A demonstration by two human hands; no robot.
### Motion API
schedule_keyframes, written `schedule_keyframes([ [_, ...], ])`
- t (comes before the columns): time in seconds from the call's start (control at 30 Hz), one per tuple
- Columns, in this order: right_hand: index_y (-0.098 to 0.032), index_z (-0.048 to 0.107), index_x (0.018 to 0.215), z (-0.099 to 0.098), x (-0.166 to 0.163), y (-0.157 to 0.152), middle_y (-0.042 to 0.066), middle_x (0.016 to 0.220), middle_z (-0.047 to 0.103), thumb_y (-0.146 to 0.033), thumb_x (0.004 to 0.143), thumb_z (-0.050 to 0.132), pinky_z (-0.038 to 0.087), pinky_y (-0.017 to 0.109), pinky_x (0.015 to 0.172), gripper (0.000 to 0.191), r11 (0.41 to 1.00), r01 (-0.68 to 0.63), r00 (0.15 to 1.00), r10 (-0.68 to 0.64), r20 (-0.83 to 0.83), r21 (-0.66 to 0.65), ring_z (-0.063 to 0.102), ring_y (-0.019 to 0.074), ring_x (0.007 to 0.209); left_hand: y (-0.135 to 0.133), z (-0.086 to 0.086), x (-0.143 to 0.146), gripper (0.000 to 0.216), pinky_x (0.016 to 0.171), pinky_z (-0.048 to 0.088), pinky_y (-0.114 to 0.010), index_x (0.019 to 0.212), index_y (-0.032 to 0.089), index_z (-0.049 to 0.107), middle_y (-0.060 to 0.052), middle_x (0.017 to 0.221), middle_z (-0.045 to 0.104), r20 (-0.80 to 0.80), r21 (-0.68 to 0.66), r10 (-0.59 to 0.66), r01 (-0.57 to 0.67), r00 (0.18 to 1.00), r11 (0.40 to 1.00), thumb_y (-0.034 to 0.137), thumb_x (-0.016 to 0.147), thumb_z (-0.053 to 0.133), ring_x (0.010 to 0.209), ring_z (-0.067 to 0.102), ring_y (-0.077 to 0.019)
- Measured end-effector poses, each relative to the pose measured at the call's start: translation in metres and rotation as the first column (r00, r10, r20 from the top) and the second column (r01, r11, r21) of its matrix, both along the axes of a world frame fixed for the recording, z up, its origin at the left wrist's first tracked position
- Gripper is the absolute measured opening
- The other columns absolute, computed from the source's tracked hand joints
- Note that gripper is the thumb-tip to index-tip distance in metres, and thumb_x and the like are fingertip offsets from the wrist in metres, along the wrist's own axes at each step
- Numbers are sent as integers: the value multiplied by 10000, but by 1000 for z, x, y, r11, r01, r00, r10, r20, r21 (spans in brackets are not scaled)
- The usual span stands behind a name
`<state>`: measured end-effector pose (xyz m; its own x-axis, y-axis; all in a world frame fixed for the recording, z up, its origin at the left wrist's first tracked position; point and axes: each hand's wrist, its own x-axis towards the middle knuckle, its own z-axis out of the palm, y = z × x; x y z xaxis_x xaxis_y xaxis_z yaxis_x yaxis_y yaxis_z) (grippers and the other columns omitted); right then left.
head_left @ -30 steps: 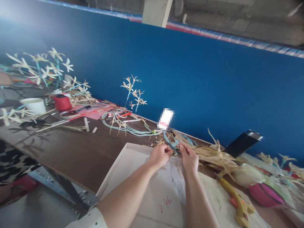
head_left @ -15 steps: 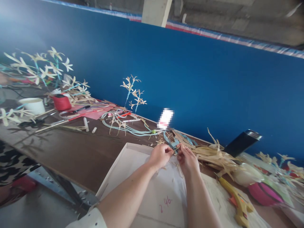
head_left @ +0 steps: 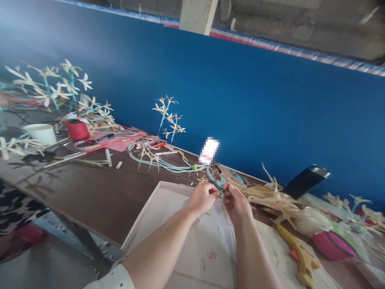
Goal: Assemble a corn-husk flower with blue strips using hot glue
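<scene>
My left hand (head_left: 205,197) is closed in a pinch above the far end of a shallow white box lid (head_left: 180,233). Close beside it on the right, my right hand (head_left: 239,202) pinches too, thumb and fingertips together. Something thin and small seems to lie between the fingertips, but I cannot make out its kind. Just beyond the fingers curl blue-green ribbon strips (head_left: 212,174). Dried tan husk strips (head_left: 264,196) spread out to the right of my right hand.
At right lie a yellow glue gun (head_left: 297,253), a pink pouch (head_left: 334,245) and a tilted black flask (head_left: 306,181). Coiled pale-blue cords (head_left: 162,163), a red spool (head_left: 77,129), a white cup (head_left: 42,134) and husk flowers (head_left: 57,86) sit to the left. A blue wall panel (head_left: 240,100) stands behind.
Both hands stay nearly in place, still pinching close together. Only a very slight shift of the fingers and of the view shows.
</scene>
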<state>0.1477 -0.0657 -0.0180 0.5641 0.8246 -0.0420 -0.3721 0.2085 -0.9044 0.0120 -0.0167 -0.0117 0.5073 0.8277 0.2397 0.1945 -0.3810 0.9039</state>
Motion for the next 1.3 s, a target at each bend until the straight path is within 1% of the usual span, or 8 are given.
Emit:
schedule_keyframes([
  [0.27, -184, 698, 820, -1, 0, 0, -10, 816, 636, -317, 595, 795, 359, 126, 385, 279, 1000, -11, 999, 11, -41, 9, 471, 32, 524, 1, -5, 1, 197, 628, 405, -217, 744, 184, 687, -14, 779, 701, 20, -8, 6, -5, 1000, 1000, 316, 750, 541, 719, 602, -142],
  [0.43, -184, 694, 852, 1, -2, -1, 2, 831, 647, -308, 603, 784, 361, 139, 386, 293, 1000, 6, 999, -6, -33, 9, 478, 42, 520, 1, -4, 2, 193, 627, 403, -218, 739, 181, 686, -13, 769, 701, 11, -14, 10, -10, 1000, 1000, 312, 744, 544, 717, 602, -143],
  [0.67, -177, 685, 811, -2, -1, 1, 7, 784, 636, -338, 590, 788, 353, 168, 378, 293, 999, 46, 997, -46, 67, 0, 476, 61, 509, 0, -1, 0, 195, 615, 395, -215, 741, 179, 688, -16, 766, 702, -2, -20, 8, -8, 1000, 1000, 312, 742, 545, 707, 597, -141],
  [0.9, -162, 684, 772, -2, -1, 0, -13, 729, 613, -304, 558, 819, 355, 130, 377, 290, 999, 36, 999, -36, -31, 3, 460, 39, 512, -1, 0, -1, 203, 631, 403, -211, 756, 179, 689, -16, 781, 701, -16, -5, -4, 4, 1000, 1000, 307, 753, 531, 723, 606, -139],
  [1.03, -163, 686, 766, -3, 0, 0, -10, 709, 619, -286, 536, 826, 355, 135, 365, 296, 999, 37, 998, -37, -51, -14, 465, 45, 503, 0, -2, 0, 200, 641, 410, -214, 758, 183, 688, -12, 779, 702, -9, -3, -3, 3, 1000, 1000, 307, 753, 532, 729, 610, -140],
  [1.17, -163, 689, 768, -4, 1, 1, -3, 710, 627, -292, 524, 828, 350, 139, 367, 308, 998, 60, 998, -61, -20, -28, 461, 47, 497, 1, -4, 1, 201, 642, 410, -218, 750, 184, 686, -13, 780, 702, -6, -12, 9, -9, 1000, 1000, 319, 747, 537, 730, 611, -144],
  [1.3, -164, 696, 768, -1, -3, 1, 7, 746, 643, -328, 539, 815, 327, 145, 373, 306, 993, 115, 991, -112, 70, -33, 443, 43, 490, 1, -6, 1, 193, 653, 414, -222, 753, 188, 686, -8, 771, 701, -9, -24, 11, -12, 1000, 1000, 313, 740, 539, 724, 612, -143],
])
